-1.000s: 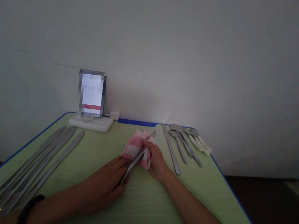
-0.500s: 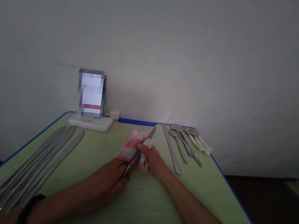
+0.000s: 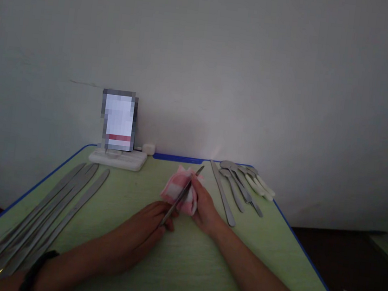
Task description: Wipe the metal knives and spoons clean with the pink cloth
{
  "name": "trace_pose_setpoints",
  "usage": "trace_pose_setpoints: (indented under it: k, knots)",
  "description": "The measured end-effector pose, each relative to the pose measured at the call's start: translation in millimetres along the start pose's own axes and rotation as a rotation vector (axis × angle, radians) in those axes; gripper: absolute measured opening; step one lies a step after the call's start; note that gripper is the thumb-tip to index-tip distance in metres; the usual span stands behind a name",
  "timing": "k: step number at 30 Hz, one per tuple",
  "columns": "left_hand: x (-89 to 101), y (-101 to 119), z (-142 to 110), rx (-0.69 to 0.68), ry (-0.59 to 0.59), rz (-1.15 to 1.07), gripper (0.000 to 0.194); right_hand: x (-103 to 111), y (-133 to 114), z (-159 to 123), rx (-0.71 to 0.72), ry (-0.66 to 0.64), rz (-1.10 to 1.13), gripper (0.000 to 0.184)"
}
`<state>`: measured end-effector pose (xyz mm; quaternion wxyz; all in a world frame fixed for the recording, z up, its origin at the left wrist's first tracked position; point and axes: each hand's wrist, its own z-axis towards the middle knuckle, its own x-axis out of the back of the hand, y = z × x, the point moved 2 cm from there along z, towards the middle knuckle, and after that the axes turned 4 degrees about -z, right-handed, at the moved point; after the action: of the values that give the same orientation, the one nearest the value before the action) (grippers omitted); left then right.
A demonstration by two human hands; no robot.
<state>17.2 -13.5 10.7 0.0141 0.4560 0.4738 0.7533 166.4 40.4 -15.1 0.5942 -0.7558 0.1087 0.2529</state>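
Over the middle of the table, my left hand point(image 3: 148, 224) is closed on the handle end of a metal table knife point(image 3: 177, 200). The knife slants up and away to the right, and its tip shows past the cloth. My right hand point(image 3: 204, 207) grips a pink and white cloth point(image 3: 175, 185), with the thumb pressing toward the blade. The cloth is bunched beneath and around the blade. Part of my right fingers is hidden behind the cloth.
Several long table knives point(image 3: 57, 204) lie side by side at the left. To the right are another knife point(image 3: 223, 193), several metal spoons point(image 3: 233, 187) and white-handled cutlery point(image 3: 257, 185). A phone point(image 3: 119, 120) stands on a white base point(image 3: 118, 159) near the wall, beside a white plug point(image 3: 148, 149).
My right hand and the cloth have moved slightly up the blade, away from my left hand. The knife has turned a little, so its blade looks narrower. The other cutlery is unmoved.
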Motion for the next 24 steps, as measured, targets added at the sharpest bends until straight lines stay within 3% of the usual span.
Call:
trace_pose_setpoints:
  k: [8, 17, 24]
  knots:
    - [-2.0, -0.2, 0.9, 0.013, -0.019, -0.001, 0.023, -2.2, -0.9, -2.3, 0.037, -0.084, -0.054, 0.037]
    - [-1.1, 1.8, 2.7, 0.027, -0.007, 0.056, 0.022, 6.8, 5.3, 0.4, 0.042, -0.048, -0.227, 0.031]
    - [-1.9, -3.3, 0.2, 0.032, -0.009, 0.083, 0.032, 4.3, 0.4, -2.4, 0.039, 0.048, -0.114, 0.022]
